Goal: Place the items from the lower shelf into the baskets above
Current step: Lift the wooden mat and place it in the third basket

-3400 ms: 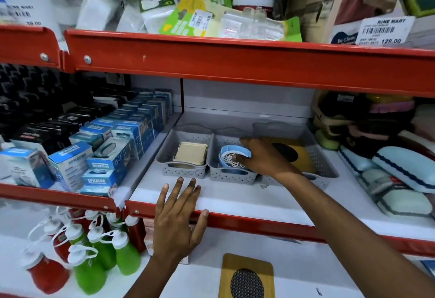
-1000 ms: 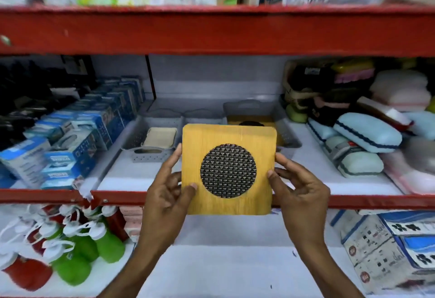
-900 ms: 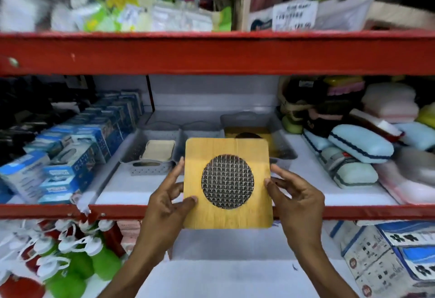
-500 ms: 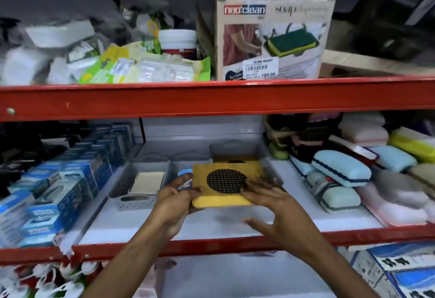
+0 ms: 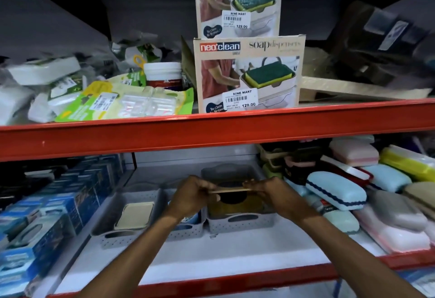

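Note:
A square wooden board with a round mesh centre (image 5: pixel 231 189) is held flat and seen edge-on, just above the right grey basket (image 5: pixel 240 222). My left hand (image 5: pixel 190 197) grips its left edge and my right hand (image 5: pixel 270 194) grips its right edge. Inside that basket lies another board of the same kind (image 5: pixel 235 207). The left grey basket (image 5: pixel 122 236) holds a cream square lid or dish (image 5: pixel 135 215). The middle basket (image 5: pixel 188 229) is mostly hidden behind my left forearm, with a blue item showing in it.
Blue boxes (image 5: pixel 47 222) crowd the shelf to the left of the baskets. Pastel soap cases (image 5: pixel 336 189) are piled to the right. A red shelf beam (image 5: pixel 211 133) runs close overhead, with soap dispenser boxes (image 5: pixel 247 74) above it. White shelf surface (image 5: pixel 211 255) lies in front of the baskets.
Both hands carried the wooden board up from below the shelf edge, tipped it from upright to flat, and moved it back over the right basket. The camera has tilted upward.

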Demonstrator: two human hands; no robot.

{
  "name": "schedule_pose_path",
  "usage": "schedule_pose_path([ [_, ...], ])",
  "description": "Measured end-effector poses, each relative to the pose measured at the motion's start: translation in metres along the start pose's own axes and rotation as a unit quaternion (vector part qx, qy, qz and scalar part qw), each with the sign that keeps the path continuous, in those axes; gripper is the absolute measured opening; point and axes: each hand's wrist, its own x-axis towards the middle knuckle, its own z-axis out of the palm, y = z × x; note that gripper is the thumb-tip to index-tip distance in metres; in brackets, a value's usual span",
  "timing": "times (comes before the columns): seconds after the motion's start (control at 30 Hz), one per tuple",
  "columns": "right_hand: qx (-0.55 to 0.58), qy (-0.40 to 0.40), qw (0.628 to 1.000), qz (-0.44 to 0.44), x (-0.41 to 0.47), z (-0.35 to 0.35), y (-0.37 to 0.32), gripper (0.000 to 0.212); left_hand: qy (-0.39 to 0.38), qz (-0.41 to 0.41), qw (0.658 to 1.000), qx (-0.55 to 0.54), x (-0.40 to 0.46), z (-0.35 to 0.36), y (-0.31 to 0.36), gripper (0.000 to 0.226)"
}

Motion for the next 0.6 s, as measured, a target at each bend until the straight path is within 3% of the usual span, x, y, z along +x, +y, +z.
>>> schedule_pose_path([
  [0.13, 0.030, 0.012, 0.998, 0.062, 0.023, 0.003, 0.011, 0.022, 0.025, 0.020, 0.992, 0.122, 0.013, 0.013, -0.010, 0.016],
  [0.27, 0.071, -0.014, 0.989, 0.128, 0.048, 0.004, 0.031, 0.043, 0.015, -0.025, 0.990, 0.136, 0.023, 0.020, -0.013, 0.018],
  [0.4, 0.062, -0.025, 0.983, 0.173, 0.067, 0.003, 0.048, 0.047, -0.010, -0.055, 0.975, 0.216, 0.031, 0.021, -0.012, 0.018],
  [0.5, 0.050, -0.030, 0.986, 0.159, 0.067, 0.003, 0.049, 0.036, -0.035, -0.063, 0.976, 0.207, 0.037, 0.029, -0.013, 0.019],
  [0.6, -0.050, -0.030, 0.994, 0.096, 0.056, 0.004, 0.033, 0.020, -0.019, -0.079, 0.979, 0.188, 0.039, 0.037, -0.013, 0.012],
])
